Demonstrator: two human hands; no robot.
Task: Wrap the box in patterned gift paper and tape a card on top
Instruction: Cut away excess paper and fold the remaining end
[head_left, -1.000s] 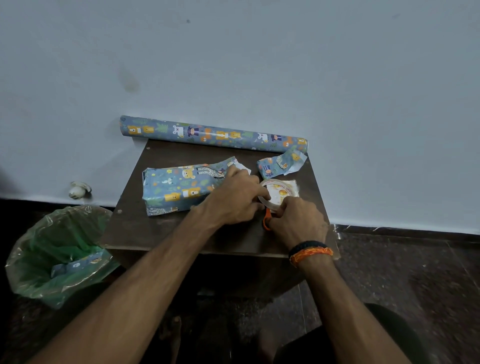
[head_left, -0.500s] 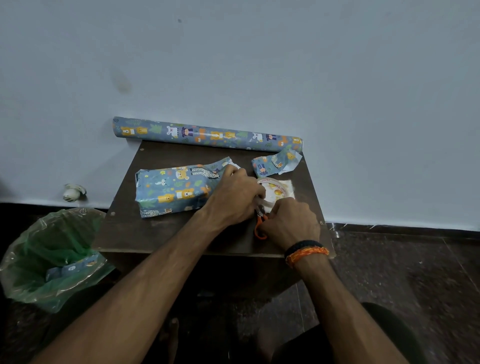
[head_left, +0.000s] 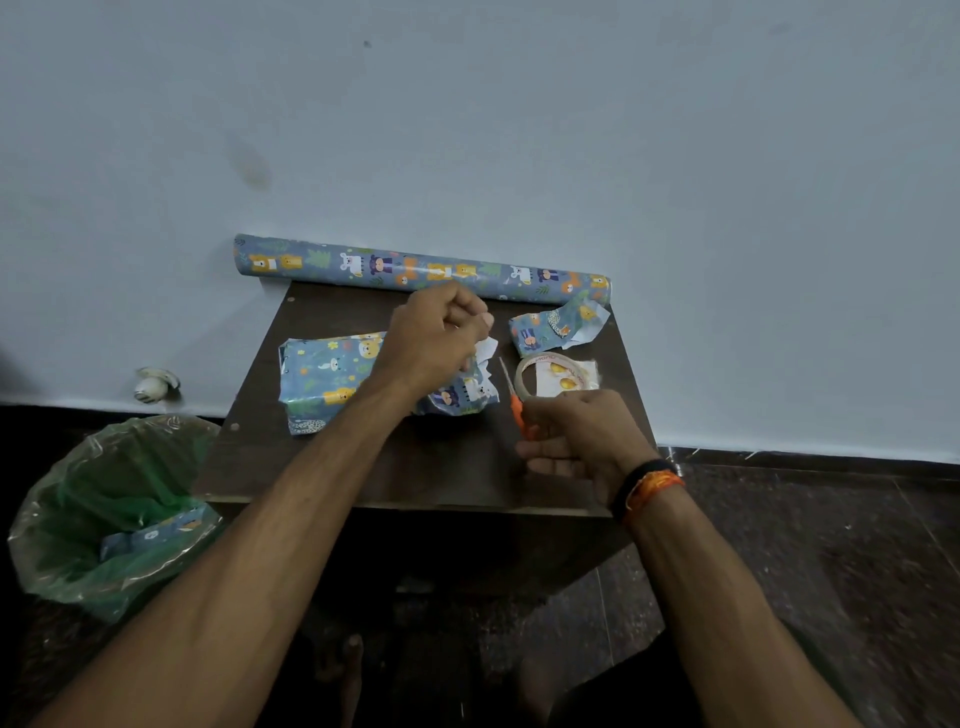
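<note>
on the dark table (head_left: 363, 467) my left hand (head_left: 431, 343) is curled, maybe pinching tape; right hand (head_left: 576, 441) grips scissors (head_left: 514, 400); the wrapped box's (head_left: 332, 379) paper looks thin, so i'd press its loose end flap.

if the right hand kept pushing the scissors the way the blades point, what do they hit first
Likely the loose paper flap at the wrapped box, just past the scissors in the right hand; depth is unclear.

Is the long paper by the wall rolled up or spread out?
Rolled up. The gift paper roll lies as a tight tube along the back edge of the table, against the wall, with no sheet pulled out.
</note>
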